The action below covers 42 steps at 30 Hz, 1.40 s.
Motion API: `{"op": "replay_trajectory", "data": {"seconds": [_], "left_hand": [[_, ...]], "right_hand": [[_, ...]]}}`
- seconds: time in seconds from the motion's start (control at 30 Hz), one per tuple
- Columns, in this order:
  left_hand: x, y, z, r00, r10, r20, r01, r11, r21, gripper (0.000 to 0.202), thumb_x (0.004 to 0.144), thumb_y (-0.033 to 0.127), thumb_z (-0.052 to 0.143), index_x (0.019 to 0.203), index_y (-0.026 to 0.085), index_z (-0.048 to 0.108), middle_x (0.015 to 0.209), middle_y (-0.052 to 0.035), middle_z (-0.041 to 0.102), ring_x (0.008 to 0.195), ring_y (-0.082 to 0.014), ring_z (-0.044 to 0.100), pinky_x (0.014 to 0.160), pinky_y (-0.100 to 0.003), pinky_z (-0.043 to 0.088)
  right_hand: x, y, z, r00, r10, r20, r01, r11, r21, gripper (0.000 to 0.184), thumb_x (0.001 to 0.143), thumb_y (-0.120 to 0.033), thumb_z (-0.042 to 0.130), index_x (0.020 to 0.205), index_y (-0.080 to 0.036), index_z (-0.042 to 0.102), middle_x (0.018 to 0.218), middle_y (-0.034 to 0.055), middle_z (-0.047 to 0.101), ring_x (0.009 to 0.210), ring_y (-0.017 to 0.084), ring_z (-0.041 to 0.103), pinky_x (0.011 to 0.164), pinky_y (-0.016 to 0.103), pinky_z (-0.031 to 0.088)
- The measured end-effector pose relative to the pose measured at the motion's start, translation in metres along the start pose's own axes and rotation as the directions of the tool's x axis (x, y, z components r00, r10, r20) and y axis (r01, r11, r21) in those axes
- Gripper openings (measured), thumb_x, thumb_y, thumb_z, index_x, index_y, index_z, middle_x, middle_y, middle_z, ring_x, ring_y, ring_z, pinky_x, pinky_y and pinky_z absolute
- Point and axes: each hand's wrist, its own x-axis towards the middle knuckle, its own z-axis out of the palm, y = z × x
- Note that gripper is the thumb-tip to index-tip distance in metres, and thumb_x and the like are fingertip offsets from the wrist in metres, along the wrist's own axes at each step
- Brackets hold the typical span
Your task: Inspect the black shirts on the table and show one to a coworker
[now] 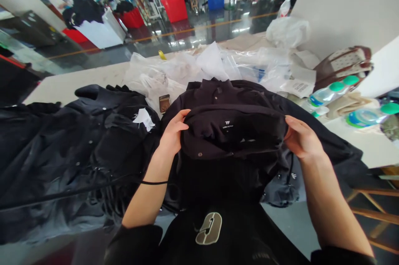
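Note:
A black jacket (232,132) with snap buttons and a small white neck label lies folded in front of me at the table's near edge. My left hand (172,134) grips its left fold, fingers curled over the top. At the right fold, my right hand (301,138) is closed on the fabric in the same way. A thin black band circles my left forearm.
A heap of black jackets (71,144) with a white tag covers the left of the table. Clear plastic bags (218,67) and papers lie behind. Water bottles (333,92) and a brown bag (344,65) sit at right. Red bins (174,7) stand far off.

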Motion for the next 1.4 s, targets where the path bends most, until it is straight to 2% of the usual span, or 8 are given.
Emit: {"op": "replay_trajectory", "data": {"seconds": [0.17, 0.43, 0.8, 1.03, 1.17, 1.27, 1.33, 1.4], "left_hand": [[0.003, -0.002, -0.003, 1.000, -0.012, 0.015, 0.013, 1.000, -0.029, 0.054, 0.063, 0.017, 0.070, 0.116, 0.021, 0.062, 0.102, -0.0023, 0.073, 0.085, -0.0197, 0.069, 0.075, -0.030, 0.052], [-0.001, 0.006, 0.000, 0.980, -0.025, 0.196, 0.037, 0.998, -0.059, 0.065, 0.068, 0.013, 0.069, 0.133, 0.021, 0.061, 0.118, -0.0072, 0.072, 0.104, -0.0260, 0.069, 0.092, -0.038, 0.054], [0.001, 0.003, 0.014, 0.986, -0.002, 0.167, 0.032, 0.984, -0.178, 0.067, 0.068, 0.008, 0.064, 0.134, 0.021, 0.059, 0.123, -0.0067, 0.070, 0.113, -0.0264, 0.068, 0.100, -0.040, 0.053], [0.027, -0.011, 0.003, 0.993, 0.103, 0.049, -0.105, 0.994, 0.022, 0.062, 0.070, 0.008, 0.058, 0.130, 0.021, 0.061, 0.123, -0.0051, 0.071, 0.118, -0.0269, 0.066, 0.105, -0.042, 0.051], [0.039, -0.019, -0.009, 0.894, 0.418, -0.164, -0.313, 0.842, 0.440, 0.051, 0.075, 0.006, 0.059, 0.124, 0.020, 0.061, 0.125, -0.0057, 0.069, 0.123, -0.0245, 0.062, 0.113, -0.042, 0.045], [0.018, -0.017, -0.006, 0.812, 0.573, -0.113, -0.404, 0.690, 0.601, 0.040, 0.086, 0.014, 0.062, 0.124, 0.024, 0.061, 0.123, -0.0016, 0.068, 0.119, -0.0223, 0.064, 0.110, -0.040, 0.048], [-0.005, -0.020, 0.004, 0.881, 0.472, 0.024, -0.396, 0.710, 0.582, 0.026, 0.091, 0.020, 0.059, 0.117, 0.023, 0.064, 0.101, 0.0005, 0.072, 0.095, -0.0193, 0.071, 0.095, -0.038, 0.057], [-0.026, -0.034, 0.023, 0.944, 0.199, 0.265, -0.316, 0.781, 0.538, 0.019, 0.095, 0.026, 0.057, 0.111, 0.021, 0.065, 0.089, 0.0004, 0.072, 0.079, -0.0170, 0.072, 0.082, -0.035, 0.060]], "right_hand": [[0.009, 0.005, -0.002, 0.998, -0.014, -0.059, 0.015, 1.000, 0.017, 0.019, 0.072, -0.035, 0.080, 0.082, -0.020, 0.075, 0.086, 0.0082, 0.077, 0.088, 0.029, 0.074, 0.081, 0.038, 0.062], [0.018, 0.011, -0.009, 0.998, 0.012, -0.070, -0.009, 0.999, 0.039, 0.016, 0.078, -0.034, 0.072, 0.088, -0.023, 0.076, 0.102, 0.0080, 0.078, 0.105, 0.031, 0.072, 0.088, 0.039, 0.060], [0.019, 0.011, -0.007, 0.994, 0.010, -0.107, -0.008, 1.000, 0.012, 0.023, 0.083, -0.034, 0.065, 0.099, -0.025, 0.078, 0.103, 0.0084, 0.078, 0.107, 0.031, 0.072, 0.089, 0.040, 0.061], [0.021, 0.009, -0.006, 0.998, -0.014, -0.056, 0.009, 0.996, -0.089, 0.022, 0.081, -0.036, 0.069, 0.098, -0.023, 0.075, 0.097, 0.0060, 0.076, 0.090, 0.024, 0.072, 0.075, 0.035, 0.061], [0.015, -0.001, -0.044, 0.919, -0.319, -0.232, 0.212, 0.895, -0.391, 0.021, 0.079, -0.035, 0.071, 0.097, -0.024, 0.073, 0.091, 0.0020, 0.074, 0.083, 0.015, 0.069, 0.069, 0.024, 0.056], [-0.011, -0.005, -0.096, 0.821, -0.434, -0.370, 0.143, 0.785, -0.603, 0.019, 0.085, -0.035, 0.061, 0.094, -0.022, 0.071, 0.083, 0.0024, 0.072, 0.074, 0.014, 0.067, 0.067, 0.024, 0.054], [-0.039, 0.000, -0.128, 0.843, -0.333, -0.422, -0.051, 0.732, -0.680, 0.020, 0.087, -0.033, 0.057, 0.092, -0.019, 0.070, 0.078, 0.0032, 0.070, 0.069, 0.014, 0.065, 0.063, 0.024, 0.053], [-0.069, 0.012, -0.150, 0.874, -0.142, -0.464, -0.273, 0.646, -0.713, 0.019, 0.088, -0.032, 0.056, 0.090, -0.017, 0.068, 0.077, 0.0045, 0.069, 0.066, 0.015, 0.064, 0.058, 0.024, 0.050]]}}
